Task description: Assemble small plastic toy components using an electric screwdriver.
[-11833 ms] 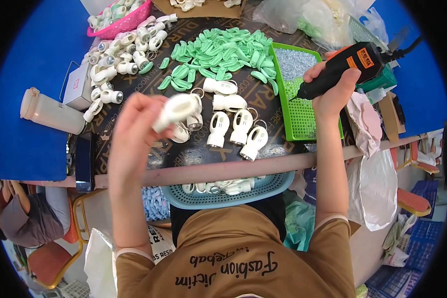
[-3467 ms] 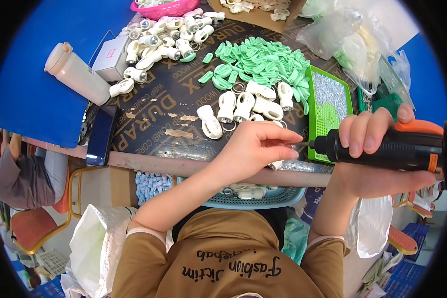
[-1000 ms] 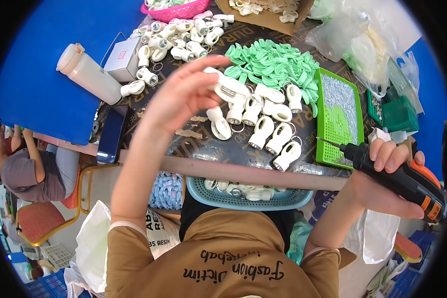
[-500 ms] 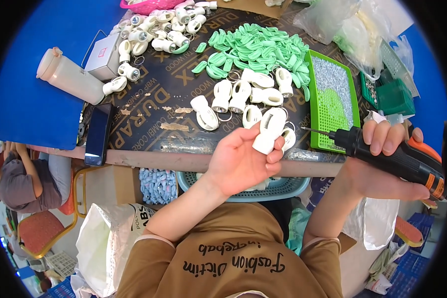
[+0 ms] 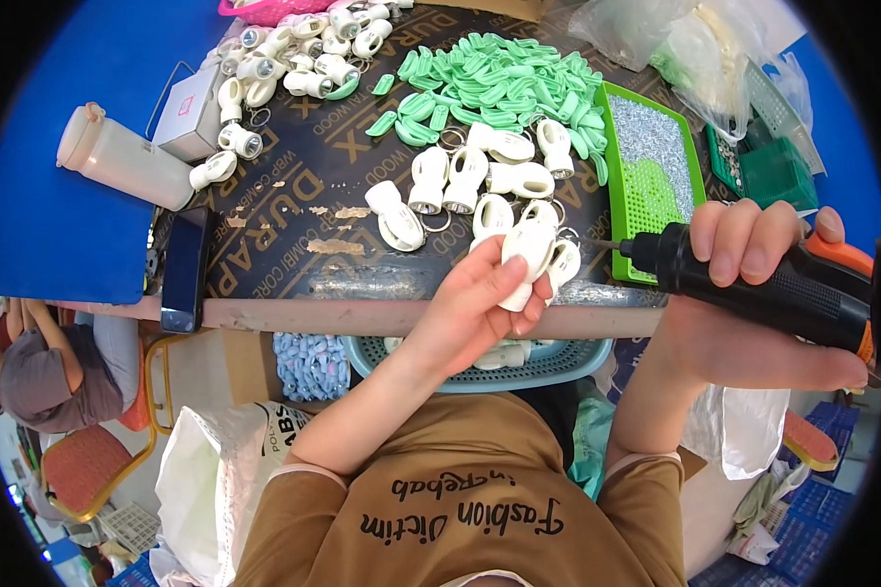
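My left hand [image 5: 475, 311] is closed around a small white keychain flashlight [image 5: 530, 245], gripped between thumb and fingers above the table's front edge. In my right hand [image 5: 719, 338] lies a black and orange electric screwdriver [image 5: 685, 262]. Its thin bit points left toward the flashlight, apart from it, and passes over the corner of a green tray [image 5: 697, 157] of small silvery screws. Several more white flashlights [image 5: 428, 181] with metal key rings lie just beyond my left hand. Behind them spreads a heap of mint-green plastic pieces [image 5: 499, 83].
More white flashlights [image 5: 308, 83] are piled at the far left, near a white box [image 5: 188, 112], a pale bottle [image 5: 122, 157] and a dark phone [image 5: 186, 269]. A blue basket [image 5: 568, 370] sits below the table edge. Plastic bags [image 5: 705, 68] fill the far right. Another person [image 5: 49, 362] sits at left.
The flashlight in my left hand has been turned and tilted between the fingers. My right hand has brought the screwdriver slightly left, its bit nearer the flashlight. The view has shifted a little.
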Demonstrator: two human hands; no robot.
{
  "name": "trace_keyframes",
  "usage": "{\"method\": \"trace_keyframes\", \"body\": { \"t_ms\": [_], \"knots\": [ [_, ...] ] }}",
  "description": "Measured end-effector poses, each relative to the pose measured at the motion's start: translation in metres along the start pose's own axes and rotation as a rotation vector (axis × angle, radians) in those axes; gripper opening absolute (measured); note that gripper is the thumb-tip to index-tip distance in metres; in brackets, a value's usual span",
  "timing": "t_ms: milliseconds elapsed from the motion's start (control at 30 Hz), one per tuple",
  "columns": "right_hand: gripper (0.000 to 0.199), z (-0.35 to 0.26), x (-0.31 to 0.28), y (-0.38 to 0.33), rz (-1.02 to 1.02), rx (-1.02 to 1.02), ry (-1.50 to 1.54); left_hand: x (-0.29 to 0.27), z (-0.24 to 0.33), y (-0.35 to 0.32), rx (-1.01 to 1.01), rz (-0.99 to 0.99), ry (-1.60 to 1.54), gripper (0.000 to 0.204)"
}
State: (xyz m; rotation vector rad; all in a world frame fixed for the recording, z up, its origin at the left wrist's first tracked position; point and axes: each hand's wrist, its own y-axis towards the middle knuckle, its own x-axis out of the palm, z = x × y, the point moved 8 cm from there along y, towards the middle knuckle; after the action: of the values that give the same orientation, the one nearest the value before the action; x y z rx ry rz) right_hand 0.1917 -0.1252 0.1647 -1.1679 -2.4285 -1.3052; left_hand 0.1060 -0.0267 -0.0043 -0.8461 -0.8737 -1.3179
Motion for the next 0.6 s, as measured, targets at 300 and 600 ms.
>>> {"method": "trace_keyframes", "body": {
  "t_ms": [300,600],
  "knots": [
    [0.086,0.005,0.008,0.0,-0.058,0.067,-0.03,0.014,0.004,0.0,-0.026,0.022,0.162,0.045],
    [0.09,0.017,0.027,-0.002,-0.101,0.123,-0.064,0.01,0.001,-0.002,-0.064,0.085,0.185,0.04]
  ]
}}
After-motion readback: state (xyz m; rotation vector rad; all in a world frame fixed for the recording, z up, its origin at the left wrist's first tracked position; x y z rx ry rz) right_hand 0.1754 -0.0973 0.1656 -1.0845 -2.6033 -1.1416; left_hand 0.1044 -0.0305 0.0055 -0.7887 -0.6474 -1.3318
